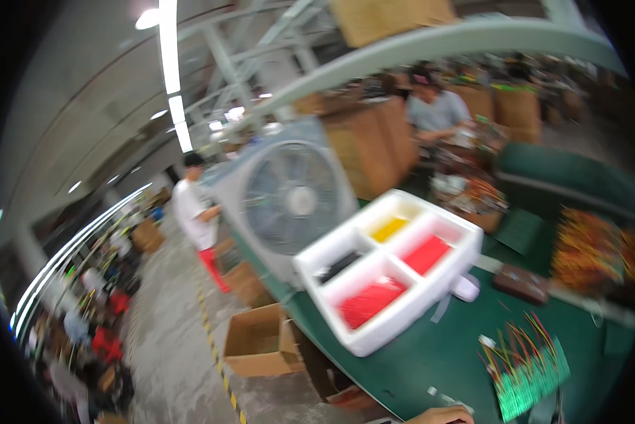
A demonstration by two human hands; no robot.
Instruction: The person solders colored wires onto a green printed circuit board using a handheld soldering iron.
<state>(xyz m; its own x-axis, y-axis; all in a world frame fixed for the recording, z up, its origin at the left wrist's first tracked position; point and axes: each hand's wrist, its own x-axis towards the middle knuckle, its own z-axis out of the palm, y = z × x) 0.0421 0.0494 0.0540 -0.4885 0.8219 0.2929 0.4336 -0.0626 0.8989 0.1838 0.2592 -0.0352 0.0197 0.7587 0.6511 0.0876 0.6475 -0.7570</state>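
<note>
Only the top of my left hand (441, 416) shows, at the lower edge over the green table (402, 374). The rest of it is cut off, so its fingers and anything in them are hidden. My right hand is out of view. To the right of the left hand lies a row of green strips (533, 378) with thin red, yellow and dark wires sticking up. Farther off, a white foam box (374, 346) has compartments holding red pieces (370, 300), pinkish-red pieces (427, 254), yellow pieces (389, 229) and black pieces (342, 266).
A grey box fan (300, 198) stands behind the foam box. Bundles of orange wires (593, 247) and a brown block (521, 283) lie at the right. An open carton (261, 353) is on the floor. One person (193, 205) stands in the aisle; another (437, 109) sits beyond the table.
</note>
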